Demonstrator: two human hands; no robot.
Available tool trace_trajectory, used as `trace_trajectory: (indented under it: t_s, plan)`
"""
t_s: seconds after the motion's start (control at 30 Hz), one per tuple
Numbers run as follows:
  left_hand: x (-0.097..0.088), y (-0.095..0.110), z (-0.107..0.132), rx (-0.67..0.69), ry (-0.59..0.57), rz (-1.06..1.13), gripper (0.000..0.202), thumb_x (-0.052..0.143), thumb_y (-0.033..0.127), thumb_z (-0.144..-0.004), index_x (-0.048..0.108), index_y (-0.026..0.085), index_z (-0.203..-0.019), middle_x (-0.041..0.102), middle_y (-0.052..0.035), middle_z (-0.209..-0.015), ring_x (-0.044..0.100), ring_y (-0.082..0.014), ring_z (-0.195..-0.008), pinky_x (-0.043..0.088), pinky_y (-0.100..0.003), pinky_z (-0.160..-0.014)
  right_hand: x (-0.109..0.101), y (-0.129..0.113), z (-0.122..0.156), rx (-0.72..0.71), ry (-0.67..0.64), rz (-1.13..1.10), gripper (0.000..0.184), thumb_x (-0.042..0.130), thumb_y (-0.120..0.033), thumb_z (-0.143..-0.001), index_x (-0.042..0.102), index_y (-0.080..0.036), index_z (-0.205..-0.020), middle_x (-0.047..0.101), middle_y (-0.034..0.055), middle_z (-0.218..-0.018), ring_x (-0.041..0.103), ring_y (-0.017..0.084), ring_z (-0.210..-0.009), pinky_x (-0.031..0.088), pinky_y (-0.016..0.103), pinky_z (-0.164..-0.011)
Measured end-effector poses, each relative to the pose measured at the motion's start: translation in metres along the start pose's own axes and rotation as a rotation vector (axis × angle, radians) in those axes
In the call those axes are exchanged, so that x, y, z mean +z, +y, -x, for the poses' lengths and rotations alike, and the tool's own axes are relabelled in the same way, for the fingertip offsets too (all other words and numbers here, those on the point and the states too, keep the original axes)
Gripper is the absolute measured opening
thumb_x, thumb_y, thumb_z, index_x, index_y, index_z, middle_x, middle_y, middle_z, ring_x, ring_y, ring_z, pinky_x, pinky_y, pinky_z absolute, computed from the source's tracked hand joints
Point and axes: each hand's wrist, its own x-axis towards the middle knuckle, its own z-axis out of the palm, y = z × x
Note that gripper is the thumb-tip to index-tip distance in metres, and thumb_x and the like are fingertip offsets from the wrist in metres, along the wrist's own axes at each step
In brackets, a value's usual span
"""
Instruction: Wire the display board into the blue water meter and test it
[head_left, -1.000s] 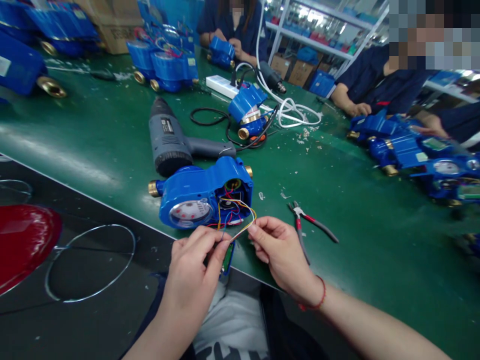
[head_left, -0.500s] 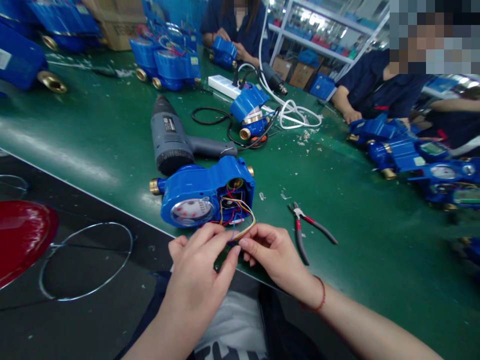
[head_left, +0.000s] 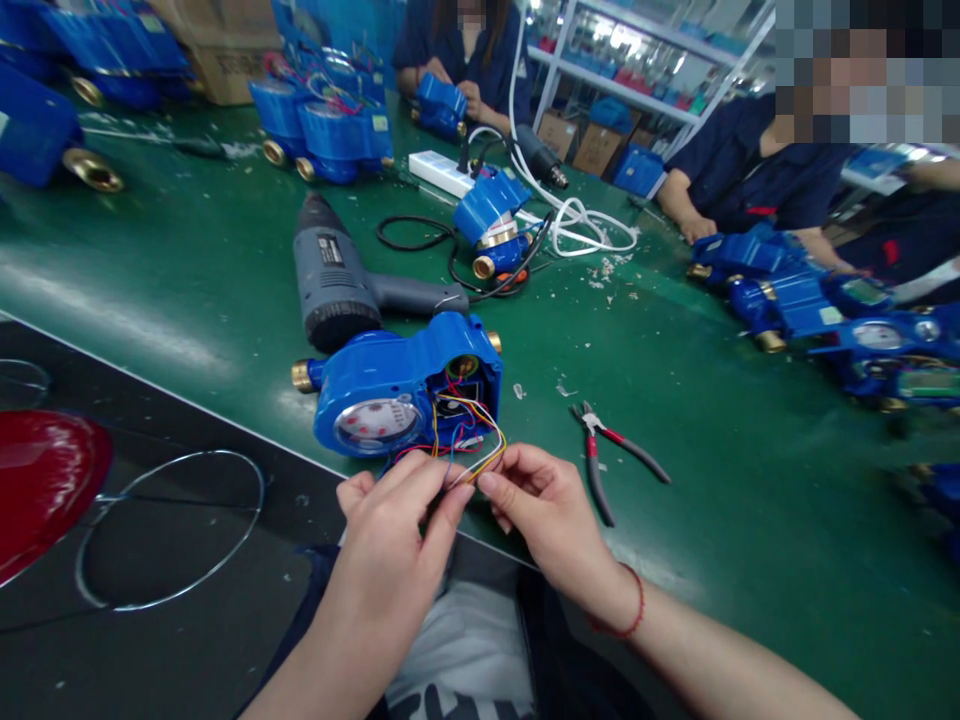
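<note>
A blue water meter (head_left: 397, 385) with brass ends lies on the green table (head_left: 225, 280) at its near edge, its dial facing me and its right compartment open. Thin coloured wires (head_left: 472, 440) loop out of that compartment toward me. My left hand (head_left: 397, 535) and my right hand (head_left: 544, 510) meet just below the meter, fingertips pinched together on the ends of these wires. Whatever small part hangs under my left hand is hidden by the fingers. A red string bracelet circles my right wrist.
Red-handled pliers (head_left: 611, 455) lie right of my right hand. A grey heat gun (head_left: 337, 285) lies behind the meter, with another meter (head_left: 495, 225), cables and a power strip (head_left: 442, 172) beyond. More blue meters line the right and far left. Other people work across the table.
My two hands have drawn together, and the right hand's pinch now meets the left hand's fingertips on the wires. A small green board seen under the left hand is now hidden.
</note>
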Motion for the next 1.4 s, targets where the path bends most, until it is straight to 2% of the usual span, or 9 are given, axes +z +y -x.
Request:
trace_trajectory:
  t_s: [0.23, 0.37, 0.47, 0.6, 0.67, 0.77, 1.03, 1.23, 1.4]
  plan:
    - [-0.003, 0.002, -0.002, -0.063, -0.033, 0.118, 0.016, 0.057, 0.024, -0.084, 0.067, 0.025, -0.072, 0.069, 0.0040, -0.070, 0.062, -0.0179, -0.064, 0.032, -0.035, -0.068, -0.010, 0.001, -0.003, -0.065, 0.124, 0.041, 0.015, 0.064, -0.031, -0.075, 0.058, -0.018, -0.071, 0.049, -0.0042, -0.057, 0.039, 0.007, -0.046, 0.031, 0.020, -0.042]
    - [-0.005, -0.001, -0.002, -0.136, -0.054, 0.261, 0.015, 0.057, 0.028, -0.084, 0.070, 0.027, -0.077, 0.075, 0.0032, -0.080, 0.068, -0.0214, -0.079, 0.037, -0.037, -0.075, -0.017, 0.002, -0.009, -0.083, 0.100, 0.090, 0.019, 0.059, -0.034, -0.080, 0.054, -0.018, -0.071, 0.047, -0.0042, -0.058, 0.039, 0.008, -0.046, 0.031, 0.020, -0.041]
    - [-0.007, -0.003, -0.003, -0.243, -0.036, 0.289, 0.014, 0.061, 0.034, -0.081, 0.072, 0.026, -0.078, 0.075, 0.0015, -0.075, 0.067, -0.0223, -0.074, 0.042, -0.036, -0.073, -0.021, 0.001, -0.008, -0.117, 0.094, 0.155, 0.022, 0.053, -0.035, -0.088, 0.051, -0.019, -0.074, 0.045, -0.0046, -0.057, 0.038, 0.009, -0.045, 0.032, 0.022, -0.040]
    - [-0.008, -0.004, -0.004, -0.329, -0.050, 0.363, 0.016, 0.060, 0.035, -0.081, 0.070, 0.023, -0.077, 0.063, 0.0031, -0.055, 0.061, -0.0168, -0.052, 0.044, -0.030, -0.059, -0.017, -0.002, 0.002, -0.349, 0.144, 0.304, 0.014, 0.058, -0.027, -0.089, 0.059, -0.020, -0.077, 0.051, -0.0003, -0.074, 0.049, 0.013, -0.071, 0.040, 0.024, -0.061]
    - [-0.008, -0.004, -0.004, -0.328, -0.056, 0.392, 0.016, 0.058, 0.034, -0.082, 0.069, 0.022, -0.078, 0.064, 0.0028, -0.057, 0.060, -0.0150, -0.049, 0.042, -0.028, -0.052, -0.010, -0.002, 0.006, -0.506, 0.075, 0.439, 0.004, 0.061, -0.019, -0.087, 0.064, -0.020, -0.085, 0.054, 0.0021, -0.086, 0.051, 0.014, -0.083, 0.042, 0.026, -0.071]
    - [-0.007, -0.006, -0.003, -0.308, -0.050, 0.399, 0.017, 0.055, 0.033, -0.084, 0.067, 0.022, -0.080, 0.064, 0.0024, -0.058, 0.061, -0.0142, -0.049, 0.042, -0.026, -0.050, 0.000, 0.002, 0.008, -0.615, 0.002, 0.569, 0.011, 0.062, -0.013, -0.086, 0.067, -0.017, -0.095, 0.055, 0.0050, -0.094, 0.054, 0.015, -0.091, 0.044, 0.027, -0.077]
    - [-0.009, -0.007, -0.003, -0.264, -0.057, 0.401, 0.015, 0.055, 0.030, -0.087, 0.062, 0.021, -0.077, 0.066, 0.0033, -0.059, 0.064, -0.0131, -0.053, 0.045, -0.023, -0.052, 0.015, 0.007, 0.006, -0.446, 0.139, 0.356, 0.004, 0.066, -0.017, -0.083, 0.067, -0.018, -0.080, 0.052, 0.0017, -0.089, 0.051, 0.009, -0.069, 0.040, 0.021, -0.055]
    - [-0.009, -0.002, -0.005, -0.262, -0.062, 0.478, 0.016, 0.053, 0.031, -0.089, 0.059, 0.021, -0.077, 0.062, 0.0074, -0.049, 0.059, -0.0097, -0.043, 0.040, -0.018, -0.044, 0.016, 0.010, 0.005, -0.264, 0.167, 0.121, 0.011, 0.063, -0.023, -0.085, 0.063, -0.019, -0.075, 0.052, 0.0020, -0.089, 0.053, 0.013, -0.085, 0.044, 0.024, -0.073]
    - [-0.005, -0.002, -0.005, -0.279, -0.070, 0.523, 0.016, 0.052, 0.032, -0.090, 0.058, 0.022, -0.079, 0.064, 0.0074, -0.055, 0.061, -0.0098, -0.047, 0.043, -0.019, -0.049, 0.013, 0.012, 0.001, -0.232, 0.178, 0.093, 0.015, 0.058, -0.029, -0.090, 0.054, -0.019, -0.078, 0.048, -0.0007, -0.080, 0.044, 0.010, -0.060, 0.037, 0.023, -0.050]
